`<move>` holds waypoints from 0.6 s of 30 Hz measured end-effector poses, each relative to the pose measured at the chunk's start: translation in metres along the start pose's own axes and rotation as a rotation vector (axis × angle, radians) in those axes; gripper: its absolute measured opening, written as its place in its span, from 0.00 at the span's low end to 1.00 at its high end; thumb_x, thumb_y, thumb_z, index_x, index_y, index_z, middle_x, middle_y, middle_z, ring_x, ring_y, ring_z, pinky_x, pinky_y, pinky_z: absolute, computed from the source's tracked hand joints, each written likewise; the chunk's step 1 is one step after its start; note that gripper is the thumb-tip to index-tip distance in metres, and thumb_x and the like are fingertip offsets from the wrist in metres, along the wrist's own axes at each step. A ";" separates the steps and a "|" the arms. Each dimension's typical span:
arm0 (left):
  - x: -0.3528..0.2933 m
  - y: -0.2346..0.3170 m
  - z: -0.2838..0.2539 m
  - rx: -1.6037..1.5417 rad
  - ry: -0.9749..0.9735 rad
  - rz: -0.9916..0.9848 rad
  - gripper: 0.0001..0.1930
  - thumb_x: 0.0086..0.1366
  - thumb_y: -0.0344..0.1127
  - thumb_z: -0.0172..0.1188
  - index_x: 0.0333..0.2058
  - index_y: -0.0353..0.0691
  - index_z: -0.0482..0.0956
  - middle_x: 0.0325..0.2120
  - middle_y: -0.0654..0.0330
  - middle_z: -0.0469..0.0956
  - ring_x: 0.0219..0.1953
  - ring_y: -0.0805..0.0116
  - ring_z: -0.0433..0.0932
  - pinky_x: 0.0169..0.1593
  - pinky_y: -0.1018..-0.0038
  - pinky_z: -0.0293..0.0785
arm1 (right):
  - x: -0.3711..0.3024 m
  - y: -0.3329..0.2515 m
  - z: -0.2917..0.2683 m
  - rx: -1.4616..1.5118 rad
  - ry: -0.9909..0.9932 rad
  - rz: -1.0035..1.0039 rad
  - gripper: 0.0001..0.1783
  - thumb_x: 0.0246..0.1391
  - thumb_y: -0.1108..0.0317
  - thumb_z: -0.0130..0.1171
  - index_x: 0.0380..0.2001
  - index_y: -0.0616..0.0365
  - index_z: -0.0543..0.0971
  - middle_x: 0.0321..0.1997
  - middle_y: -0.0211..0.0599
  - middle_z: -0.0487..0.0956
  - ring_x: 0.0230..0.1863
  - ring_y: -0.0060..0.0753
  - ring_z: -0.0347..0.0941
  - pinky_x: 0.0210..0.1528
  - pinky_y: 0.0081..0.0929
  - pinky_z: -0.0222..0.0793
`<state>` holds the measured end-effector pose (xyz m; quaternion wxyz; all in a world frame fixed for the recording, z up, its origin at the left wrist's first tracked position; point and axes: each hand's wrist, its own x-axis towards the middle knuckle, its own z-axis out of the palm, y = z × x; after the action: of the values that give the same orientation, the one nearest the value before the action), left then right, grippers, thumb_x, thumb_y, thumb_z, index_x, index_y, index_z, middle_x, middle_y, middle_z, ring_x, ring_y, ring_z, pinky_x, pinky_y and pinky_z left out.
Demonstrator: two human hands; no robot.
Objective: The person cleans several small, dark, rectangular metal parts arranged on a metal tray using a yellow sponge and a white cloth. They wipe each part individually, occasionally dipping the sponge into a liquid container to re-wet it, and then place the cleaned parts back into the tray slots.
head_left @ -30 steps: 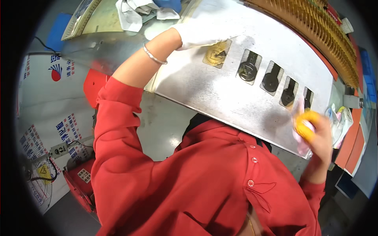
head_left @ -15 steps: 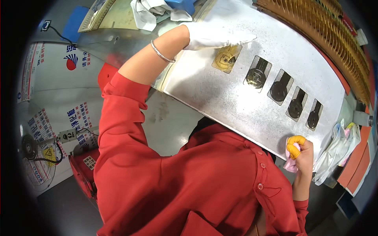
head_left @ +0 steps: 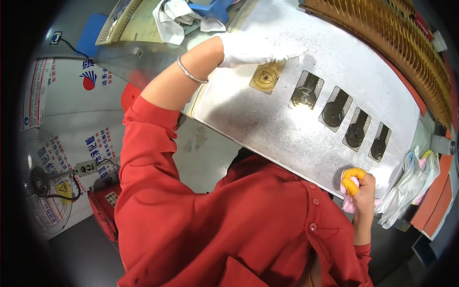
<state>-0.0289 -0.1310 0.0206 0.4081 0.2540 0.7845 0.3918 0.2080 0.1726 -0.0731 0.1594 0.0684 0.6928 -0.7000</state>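
Note:
My left hand (head_left: 263,50), in a white glove, reaches over the far left part of the white-topped table with its fingers stretched out to the right. Just below it lies a gold card-shaped metal plate (head_left: 266,78) with a round emblem; the glove overlaps its upper edge, and I cannot tell whether they touch. A row of similar dark plates (head_left: 306,91) with mesh-patterned borders runs to the right, the last dark plate (head_left: 380,142) being nearest my right hand. My right hand (head_left: 362,186), with yellow finger covers, is closed around a pink cloth (head_left: 349,203) at the table's near edge.
A long brown slotted rack (head_left: 382,43) borders the table's far right side. White cloths (head_left: 173,21) and a blue object (head_left: 213,9) lie at the far left. Crumpled white cloths (head_left: 406,186) hang at the right end. A fan (head_left: 40,182) stands at the left wall.
The whole view has shifted slightly. My left glove covers a little more of the gold plate's upper edge. My right hand still grips the pink cloth.

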 end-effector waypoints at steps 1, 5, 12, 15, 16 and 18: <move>0.000 0.000 0.000 0.005 0.001 -0.003 0.32 0.61 0.59 0.46 0.56 0.42 0.63 0.57 0.55 0.60 0.59 0.65 0.57 0.61 0.73 0.51 | 0.000 0.001 -0.001 0.006 -0.004 0.004 0.04 0.42 0.81 0.58 0.25 0.65 0.74 0.24 0.33 0.75 0.24 0.20 0.68 0.27 0.17 0.64; 0.005 -0.002 -0.001 0.024 -0.015 -0.002 0.32 0.61 0.59 0.46 0.57 0.42 0.62 0.58 0.55 0.59 0.59 0.64 0.57 0.61 0.73 0.51 | -0.001 0.004 -0.001 0.006 -0.004 -0.019 0.04 0.43 0.80 0.59 0.25 0.64 0.74 0.24 0.33 0.75 0.24 0.20 0.68 0.26 0.18 0.64; 0.009 -0.011 -0.006 0.021 -0.052 0.001 0.33 0.61 0.58 0.46 0.58 0.42 0.60 0.58 0.54 0.58 0.60 0.64 0.56 0.61 0.73 0.50 | 0.001 -0.006 0.002 -0.051 0.011 0.084 0.03 0.43 0.80 0.58 0.25 0.63 0.75 0.23 0.31 0.74 0.22 0.18 0.67 0.25 0.16 0.63; 0.012 -0.030 -0.012 0.098 -0.048 0.006 0.33 0.62 0.57 0.46 0.58 0.40 0.58 0.58 0.54 0.58 0.60 0.65 0.57 0.61 0.74 0.51 | 0.017 -0.047 0.009 -0.215 -0.036 0.094 0.01 0.46 0.77 0.56 0.24 0.63 0.75 0.21 0.29 0.74 0.21 0.17 0.66 0.24 0.16 0.62; 0.012 -0.042 -0.014 0.164 -0.038 0.006 0.33 0.62 0.55 0.47 0.59 0.39 0.57 0.58 0.53 0.59 0.59 0.65 0.58 0.60 0.74 0.52 | 0.029 -0.067 0.017 -0.343 -0.050 -0.014 0.02 0.47 0.75 0.56 0.24 0.62 0.75 0.20 0.31 0.74 0.20 0.18 0.66 0.24 0.17 0.62; 0.011 -0.059 -0.017 0.289 -0.015 0.013 0.33 0.63 0.53 0.47 0.59 0.36 0.55 0.57 0.52 0.60 0.58 0.65 0.59 0.59 0.76 0.55 | 0.068 -0.097 0.038 -0.585 -0.100 -0.170 0.05 0.48 0.72 0.55 0.25 0.62 0.75 0.18 0.36 0.73 0.19 0.25 0.68 0.25 0.21 0.64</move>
<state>-0.0538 -0.1630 -0.0264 0.3705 0.3183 0.8280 0.2754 0.1182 0.1249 -0.0015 0.1471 -0.0730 0.8593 -0.4844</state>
